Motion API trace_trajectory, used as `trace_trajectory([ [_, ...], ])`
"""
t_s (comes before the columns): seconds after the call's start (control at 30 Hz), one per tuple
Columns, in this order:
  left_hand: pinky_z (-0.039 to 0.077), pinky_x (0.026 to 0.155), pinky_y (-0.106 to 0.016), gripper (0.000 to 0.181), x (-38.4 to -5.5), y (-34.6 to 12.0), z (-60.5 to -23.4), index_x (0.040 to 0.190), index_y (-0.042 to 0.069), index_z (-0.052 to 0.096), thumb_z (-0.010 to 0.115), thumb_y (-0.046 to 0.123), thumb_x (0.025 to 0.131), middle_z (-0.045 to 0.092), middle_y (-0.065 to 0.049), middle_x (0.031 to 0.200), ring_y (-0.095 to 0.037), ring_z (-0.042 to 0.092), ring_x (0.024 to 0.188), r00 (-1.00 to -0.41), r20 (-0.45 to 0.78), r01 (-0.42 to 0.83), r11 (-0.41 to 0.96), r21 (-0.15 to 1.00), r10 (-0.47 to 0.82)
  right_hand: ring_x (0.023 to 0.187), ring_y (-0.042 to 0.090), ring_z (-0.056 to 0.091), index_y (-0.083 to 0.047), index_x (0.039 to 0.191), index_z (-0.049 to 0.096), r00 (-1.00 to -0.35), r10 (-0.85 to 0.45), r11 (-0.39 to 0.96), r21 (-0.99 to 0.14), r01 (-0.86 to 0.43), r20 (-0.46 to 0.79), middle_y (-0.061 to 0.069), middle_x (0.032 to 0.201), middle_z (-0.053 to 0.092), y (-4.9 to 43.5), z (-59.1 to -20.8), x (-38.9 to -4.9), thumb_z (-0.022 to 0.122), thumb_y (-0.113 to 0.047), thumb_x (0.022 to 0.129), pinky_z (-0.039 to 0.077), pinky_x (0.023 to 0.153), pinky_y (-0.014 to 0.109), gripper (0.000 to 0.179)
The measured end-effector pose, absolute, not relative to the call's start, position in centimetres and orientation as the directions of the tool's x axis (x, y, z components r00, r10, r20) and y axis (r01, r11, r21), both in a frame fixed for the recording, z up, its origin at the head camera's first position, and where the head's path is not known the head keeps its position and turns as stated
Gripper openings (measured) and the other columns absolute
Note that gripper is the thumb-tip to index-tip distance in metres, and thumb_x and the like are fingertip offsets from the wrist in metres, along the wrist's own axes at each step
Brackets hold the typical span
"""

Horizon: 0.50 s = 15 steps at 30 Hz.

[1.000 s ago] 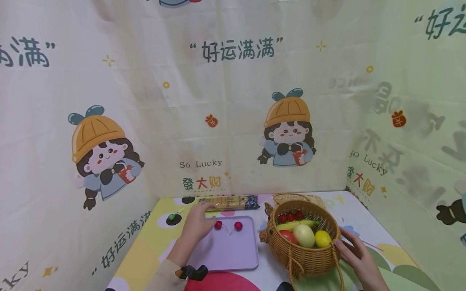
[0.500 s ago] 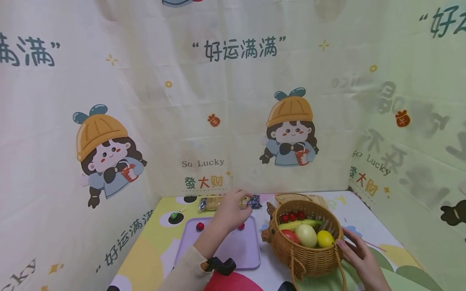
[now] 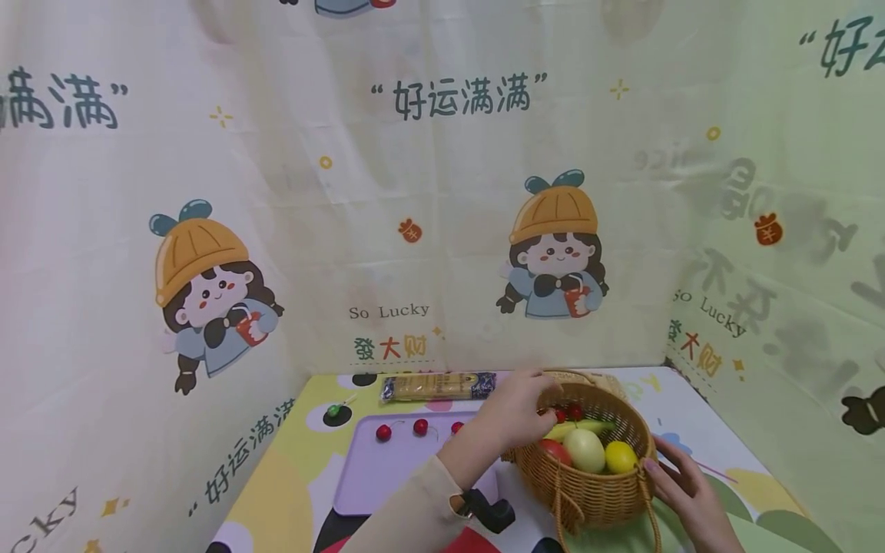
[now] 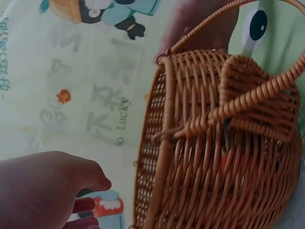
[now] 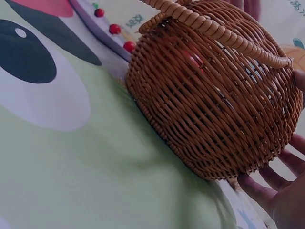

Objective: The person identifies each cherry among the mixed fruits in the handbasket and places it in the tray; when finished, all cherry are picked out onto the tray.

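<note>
A pig-shaped wicker basket (image 3: 594,495) holds red cherries (image 3: 575,412), a green-yellow banana-like piece (image 3: 588,426), a red fruit (image 3: 555,452), a pale round fruit (image 3: 584,450) and a yellow one (image 3: 621,458). Over its left rim reaches my left hand (image 3: 518,411), close to the cherries, its fingertips partly hidden. In the left wrist view that hand (image 4: 47,191) is loosely bent beside the basket's opening, nothing visibly held. My right hand (image 3: 691,491) rests against the basket's right side; in the right wrist view its spread fingers (image 5: 259,191) touch the outer wall.
Three cherries with stems, one of them (image 3: 420,427), lie along the far side of a purple tray (image 3: 366,484), left of the basket. Behind it lies a long packet (image 3: 435,386). A small green item (image 3: 334,411) sits at left. Printed cloth walls (image 3: 442,269) enclose the table.
My left hand has moved right, from above the tray's far left to the basket's left rim. Three cherries on the tray are uncovered now. My right hand stays at the basket.
</note>
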<state>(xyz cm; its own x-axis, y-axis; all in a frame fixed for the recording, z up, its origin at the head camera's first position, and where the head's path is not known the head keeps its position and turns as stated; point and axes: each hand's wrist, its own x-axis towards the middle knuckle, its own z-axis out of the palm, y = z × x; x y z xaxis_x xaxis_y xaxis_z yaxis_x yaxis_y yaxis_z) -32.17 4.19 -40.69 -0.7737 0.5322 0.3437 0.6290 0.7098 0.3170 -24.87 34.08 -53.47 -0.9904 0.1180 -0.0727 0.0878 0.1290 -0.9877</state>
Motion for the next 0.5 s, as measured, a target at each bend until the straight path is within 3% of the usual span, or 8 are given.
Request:
trace_trajectory([
  [0.3,0.055,0.083,-0.020,0.032,-33.3,7.9,-42.0,0.126,0.029,0.081,0.085,0.027,0.095,0.073,0.013,0.119,-0.005,0.057,0.099,-0.776,0.197,0.631,0.748,0.207,0.600,0.162,0.050,0.027,-0.006,0.178,0.011,-0.989,0.126,0.150,-0.984,0.099,-0.081,0.030,0.183,0.012,34.1,-53.5,-24.9,0.055,-0.051,0.115,0.063,0.093,0.025,0.089],
  [0.47,0.054,0.087,-0.021,0.028,-33.9,9.7,-43.1,0.121,0.027,0.082,0.083,0.029,0.093,0.073,0.011,0.112,-0.005,0.063,0.099,-0.798,0.134,0.599,0.798,0.074,0.587,0.164,0.050,0.025,-0.006,0.177,0.011,-0.988,0.129,0.130,-0.987,0.100,-0.083,0.029,0.183,0.011,34.1,-53.5,-24.9,0.056,-0.051,0.115,0.063,0.094,0.025,0.090],
  [0.5,0.054,0.086,-0.023,0.026,-34.0,10.1,-43.6,0.117,0.027,0.082,0.083,0.028,0.091,0.073,0.011,0.109,-0.006,0.063,0.098,-0.811,0.125,0.580,0.814,0.041,0.572,0.162,0.045,0.033,-0.006,0.177,0.012,-0.988,0.135,0.141,-0.985,0.099,-0.080,0.029,0.183,0.012,34.1,-53.5,-24.9,0.056,-0.051,0.115,0.063,0.094,0.024,0.089],
])
